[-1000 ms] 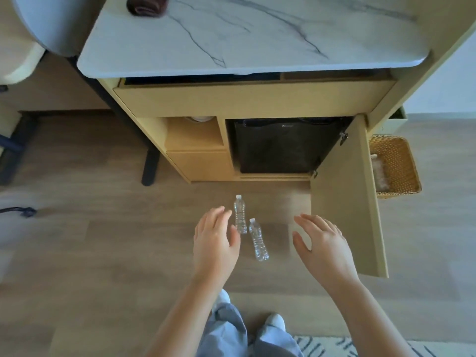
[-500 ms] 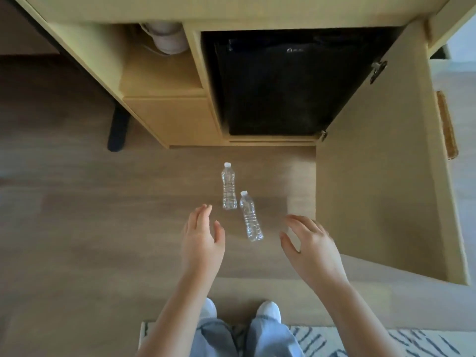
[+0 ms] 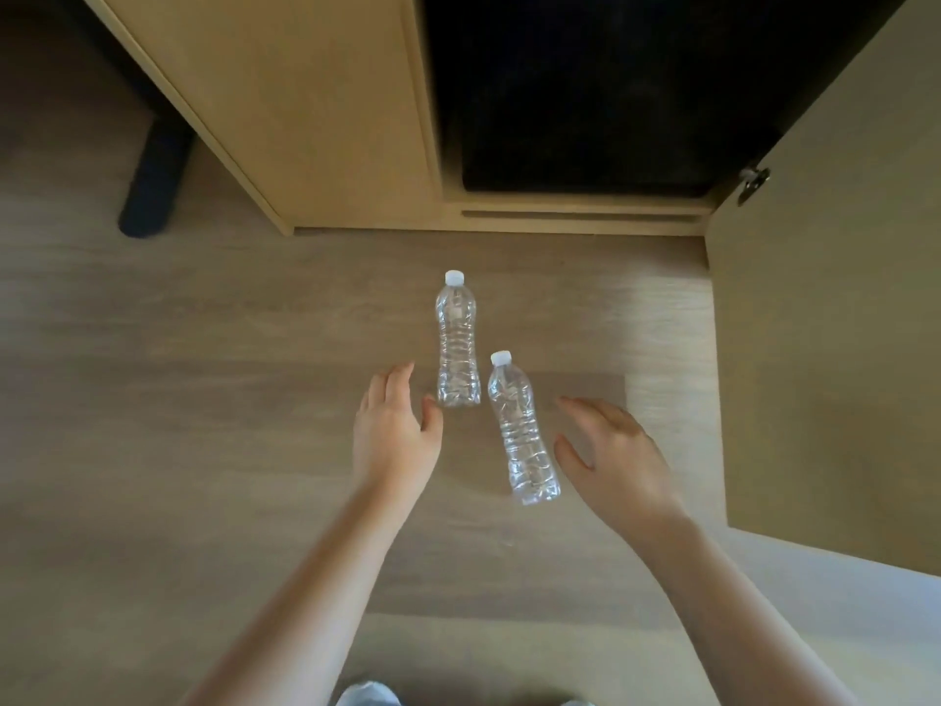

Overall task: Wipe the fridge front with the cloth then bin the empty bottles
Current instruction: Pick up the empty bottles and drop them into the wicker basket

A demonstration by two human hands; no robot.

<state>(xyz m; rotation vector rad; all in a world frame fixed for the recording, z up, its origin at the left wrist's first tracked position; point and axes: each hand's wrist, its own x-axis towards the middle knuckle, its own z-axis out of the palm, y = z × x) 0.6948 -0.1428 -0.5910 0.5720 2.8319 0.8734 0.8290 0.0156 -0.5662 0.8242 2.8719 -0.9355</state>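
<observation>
Your left grip point(image 3: 394, 440), released, hovers beside the left bottle point(image 3: 457, 343), and your right grip point(image 3: 611, 461), released, beside the right bottle point(image 3: 522, 430), on the floor point(image 3: 203, 400) near its fridge point(image 3: 585, 94) edge, likely poised to take one each.

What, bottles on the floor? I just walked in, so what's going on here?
A person reaches both hands toward two clear bottles on the floor before the black fridge. The left hand is beside the farther bottle, the right hand beside the nearer bottle; neither bottle is gripped yet.
</observation>
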